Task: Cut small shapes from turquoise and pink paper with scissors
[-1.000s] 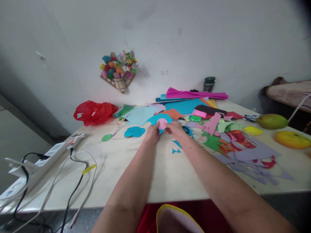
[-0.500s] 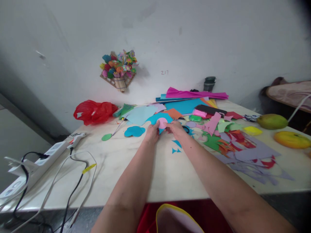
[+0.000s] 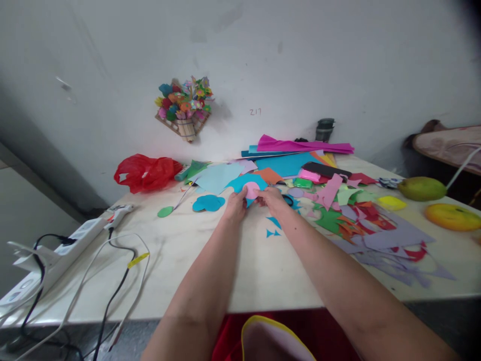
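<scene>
A pink paper circle (image 3: 251,190) lies against a sheet of blue paper (image 3: 246,180) just above the table's middle. My left hand (image 3: 236,204) pinches the left edge of these papers, its thumb on the circle. On the opposite edge, my right hand (image 3: 271,198) closes thumb and fingers on the same pieces; its fingertips are partly hidden. Beside the right hand shows a black loop (image 3: 287,200), perhaps a scissors handle. Cut blue circles (image 3: 209,203) overlap to the left of my hands. Small blue scraps (image 3: 272,233) lie below the right wrist.
Paper scraps (image 3: 394,235) cover the right side, near two mango-like fruits (image 3: 423,188). A black phone-like slab (image 3: 326,170) and rolled magenta paper (image 3: 300,144) lie behind. At left are a red plastic bag (image 3: 146,173), a power strip (image 3: 56,258) and loose cables.
</scene>
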Available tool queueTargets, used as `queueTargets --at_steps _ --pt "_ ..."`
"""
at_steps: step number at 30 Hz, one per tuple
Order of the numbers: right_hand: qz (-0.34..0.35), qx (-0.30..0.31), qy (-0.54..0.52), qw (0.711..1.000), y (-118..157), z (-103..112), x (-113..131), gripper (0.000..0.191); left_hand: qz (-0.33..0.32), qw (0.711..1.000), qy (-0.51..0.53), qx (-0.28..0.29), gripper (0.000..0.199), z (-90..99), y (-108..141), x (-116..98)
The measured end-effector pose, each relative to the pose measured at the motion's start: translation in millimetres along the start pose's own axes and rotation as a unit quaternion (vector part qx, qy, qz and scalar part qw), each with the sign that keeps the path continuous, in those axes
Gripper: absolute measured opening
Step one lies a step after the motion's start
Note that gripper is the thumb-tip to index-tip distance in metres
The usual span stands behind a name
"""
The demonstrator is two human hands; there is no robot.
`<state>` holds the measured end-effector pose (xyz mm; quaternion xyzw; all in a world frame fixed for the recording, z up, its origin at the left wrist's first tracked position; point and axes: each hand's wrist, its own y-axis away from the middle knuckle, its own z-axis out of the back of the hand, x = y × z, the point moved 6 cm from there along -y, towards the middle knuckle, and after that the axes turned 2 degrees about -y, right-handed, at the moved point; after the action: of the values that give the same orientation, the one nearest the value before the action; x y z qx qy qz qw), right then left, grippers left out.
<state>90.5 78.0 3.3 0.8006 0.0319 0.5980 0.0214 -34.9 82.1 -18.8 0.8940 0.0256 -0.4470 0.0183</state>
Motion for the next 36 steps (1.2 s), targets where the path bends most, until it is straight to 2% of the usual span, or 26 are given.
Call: queueTargets --at_steps 13,36 --pt "0.003 0.000 -0.012 1.000 -2.1 0.4 -0.1 0.039 -0.014 1.000 -0.024 -0.012 0.024 -0.4 0.6 -3.4" --pt "0.014 -0.008 -0.011 1.000 -2.7 2.0 1.0 0.037 -0.007 1.000 -0.007 0.003 0.025 -5.7 4.7 -4.2"
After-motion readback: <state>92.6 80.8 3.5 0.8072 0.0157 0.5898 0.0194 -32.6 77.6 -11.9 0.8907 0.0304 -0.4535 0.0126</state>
